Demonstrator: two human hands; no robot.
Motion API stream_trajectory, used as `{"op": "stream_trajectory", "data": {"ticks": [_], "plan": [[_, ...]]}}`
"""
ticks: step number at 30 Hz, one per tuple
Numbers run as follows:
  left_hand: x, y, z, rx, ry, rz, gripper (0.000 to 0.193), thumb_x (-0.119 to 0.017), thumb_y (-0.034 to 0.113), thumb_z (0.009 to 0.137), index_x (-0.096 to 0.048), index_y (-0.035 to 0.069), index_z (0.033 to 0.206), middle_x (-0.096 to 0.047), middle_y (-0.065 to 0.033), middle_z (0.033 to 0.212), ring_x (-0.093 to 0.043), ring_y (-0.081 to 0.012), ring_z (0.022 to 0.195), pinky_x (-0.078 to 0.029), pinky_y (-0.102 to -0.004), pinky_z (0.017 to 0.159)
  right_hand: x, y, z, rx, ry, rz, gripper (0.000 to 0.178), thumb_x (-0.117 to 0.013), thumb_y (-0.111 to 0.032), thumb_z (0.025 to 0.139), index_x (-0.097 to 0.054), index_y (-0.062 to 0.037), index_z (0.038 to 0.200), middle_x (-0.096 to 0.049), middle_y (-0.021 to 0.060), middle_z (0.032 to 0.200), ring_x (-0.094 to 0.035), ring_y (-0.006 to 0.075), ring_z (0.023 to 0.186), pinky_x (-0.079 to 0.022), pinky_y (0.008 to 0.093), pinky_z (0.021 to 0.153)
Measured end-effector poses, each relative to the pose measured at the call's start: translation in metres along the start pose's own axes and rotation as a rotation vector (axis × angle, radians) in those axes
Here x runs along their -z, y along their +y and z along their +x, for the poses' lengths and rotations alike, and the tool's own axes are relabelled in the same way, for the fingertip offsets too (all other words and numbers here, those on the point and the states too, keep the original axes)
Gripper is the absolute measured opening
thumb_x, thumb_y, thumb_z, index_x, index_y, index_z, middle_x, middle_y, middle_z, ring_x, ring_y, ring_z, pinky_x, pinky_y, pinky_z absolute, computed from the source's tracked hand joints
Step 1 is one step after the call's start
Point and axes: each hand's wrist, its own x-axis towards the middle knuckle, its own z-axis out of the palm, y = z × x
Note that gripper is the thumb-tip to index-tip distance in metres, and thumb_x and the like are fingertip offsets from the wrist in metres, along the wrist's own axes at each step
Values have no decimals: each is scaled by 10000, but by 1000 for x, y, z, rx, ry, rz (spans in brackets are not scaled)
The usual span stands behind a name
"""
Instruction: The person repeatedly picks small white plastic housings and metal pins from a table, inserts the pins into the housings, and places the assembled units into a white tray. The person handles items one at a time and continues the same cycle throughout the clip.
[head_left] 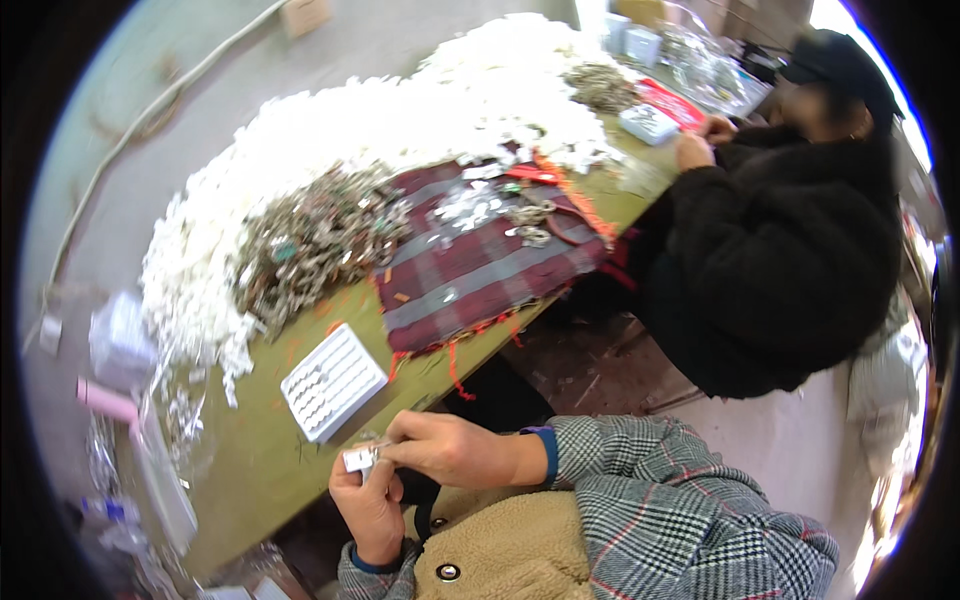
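Observation:
Close to my body, at the table's near edge, both hands meet around a small white piece [359, 459] that looks like a little card or tag. My left hand [370, 515] is closed on it, pinching it between thumb and fingers. My right hand [445, 450] comes in from the right, its fingertips pressed together at the top of the piece. Whatever those fingertips pinch is too small to make out. Just beyond my hands, a white tray [350, 413] with rows of small dark-marked slots rests on the table.
A large heap of white pieces [330, 125] covers the back of the green table [250, 480]. Before it lie a tangled metallic pile [310, 245] and a plaid cloth [480, 290] with pliers [570, 222]. At right, a person in black [780, 260] works beside a small white container [648, 124].

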Motion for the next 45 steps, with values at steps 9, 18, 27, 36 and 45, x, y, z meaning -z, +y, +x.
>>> {"op": "stream_trajectory", "data": {"ticks": [9, 18, 27, 36, 45], "plan": [[5, -16, -1, 154, -101, -198, 141, -670, 105, 949, -593, 53, 1055, -656, -17, 930, -573, -72, 704, -418, -198, 527, 7, 5, -10, 2, 45, -117, 148, -697, -84, 758, -564, -39, 804, -507, 92, 847, -558, 285, 716, -480, 388, 634], [-8, -22, 4, 210, -110, -132, 146, -703, 107, 923, -611, 64, 1028, -655, 9, 897, -564, -54, 674, -406, -193, 521, 17, 20, -17, 73, -14, -113, 183, -713, -118, 764, -542, -54, 779, -500, 87, 833, -502, 279, 692, -439, 387, 613], [-8, -27, 13, 142, -153, 49, 199, -741, 89, 885, -614, 51, 1032, -660, -5, 891, -611, -69, 700, -458, -180, 542, 29, 30, -20, 81, 37, -39, 150, -737, -78, 774, -630, -25, 864, -519, 78, 817, -537, 254, 690, -461, 357, 593], [-7, -29, 15, 106, -149, 98, 156, -712, 55, 895, -604, 59, 1008, -658, -6, 874, -577, -50, 630, -407, -176, 458, 24, 39, -27, 22, 54, 0, 145, -724, -65, 762, -604, -27, 834, -523, 87, 819, -539, 275, 676, -453, 376, 583], [-15, -23, 15, 78, -169, 102, 151, -712, 72, 898, -617, 48, 1013, -649, -7, 840, -556, -49, 600, -399, -184, 446, 28, 32, -21, -15, 48, 32, 152, -716, -89, 771, -577, -35, 800, -505, 106, 813, -550, 300, 687, -455, 412, 603]]}}
